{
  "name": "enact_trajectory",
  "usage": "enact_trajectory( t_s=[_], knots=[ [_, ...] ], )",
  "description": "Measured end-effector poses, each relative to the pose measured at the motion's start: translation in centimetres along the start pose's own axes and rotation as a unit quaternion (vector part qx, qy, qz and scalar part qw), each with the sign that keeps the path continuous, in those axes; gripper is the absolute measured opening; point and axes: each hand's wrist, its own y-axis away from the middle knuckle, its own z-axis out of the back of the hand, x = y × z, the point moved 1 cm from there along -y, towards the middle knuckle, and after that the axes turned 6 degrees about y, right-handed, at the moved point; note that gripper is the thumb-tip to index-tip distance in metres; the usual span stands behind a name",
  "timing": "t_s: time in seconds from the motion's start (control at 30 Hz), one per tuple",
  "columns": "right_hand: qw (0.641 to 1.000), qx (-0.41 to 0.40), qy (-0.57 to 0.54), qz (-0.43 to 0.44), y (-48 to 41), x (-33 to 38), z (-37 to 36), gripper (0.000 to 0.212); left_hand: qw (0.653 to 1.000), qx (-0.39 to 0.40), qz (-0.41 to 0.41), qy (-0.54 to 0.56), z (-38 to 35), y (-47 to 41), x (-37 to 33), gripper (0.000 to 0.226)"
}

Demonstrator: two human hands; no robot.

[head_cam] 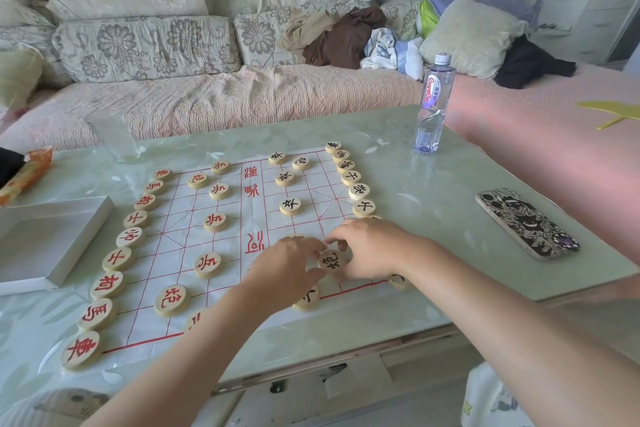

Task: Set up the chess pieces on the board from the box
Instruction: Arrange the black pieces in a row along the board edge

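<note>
Wooden piece [331,262], right hand [374,248] seemingly pinching.

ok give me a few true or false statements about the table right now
The left hand and right hand both hold one black-lettered piece: true.
The water bottle lies on its side: false; the water bottle stands upright.
A column of red-lettered pieces lines the left edge of the board: true.
The phone lies left of the board: false; the phone lies to its right.
</note>
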Motion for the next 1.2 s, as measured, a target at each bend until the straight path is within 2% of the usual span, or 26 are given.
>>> enact_trajectory(
  t_s=[0.1, 0.43, 0.57, 0.7, 0.83, 1.03, 1.2],
  knots=[
    [1.000, 0.019, -0.002, 0.000, 0.2, 0.1, 0.0, 0.035, 1.000, -0.010, 0.009, -0.012, 0.0, -0.3, -0.5, 0.036],
    [1.000, 0.020, -0.008, -0.010, 0.3, -0.1, 0.1, 0.041, 0.999, 0.000, -0.004, -0.035, -0.2, -0.3, -0.8, 0.041],
    [0.998, 0.030, -0.038, -0.027, -0.5, -0.3, 1.5, 0.058, 0.999, -0.028, 0.015, 0.009, 1.8, -0.7, -0.7, 0.039],
    [0.997, -0.004, -0.073, -0.034, -2.9, -0.3, 3.3, 0.043, 0.996, -0.075, 0.039, 0.015, 5.0, -2.5, 1.2, 0.032],
    [0.992, -0.057, -0.096, -0.064, -5.8, 0.0, 2.9, 0.035, 0.993, -0.068, 0.082, 0.040, 5.8, -4.9, 4.3, 0.036],
    [0.986, -0.062, -0.120, -0.102, -10.2, -0.1, 1.4, 0.047, 0.995, -0.027, 0.095, 0.034, 5.0, -8.3, 7.2, 0.049],
    [0.984, -0.037, -0.147, -0.096, -12.8, 0.2, 1.1, 0.059, 0.996, -0.016, 0.083, 0.007, 4.0, -10.3, 8.0, 0.055]
  ],
)
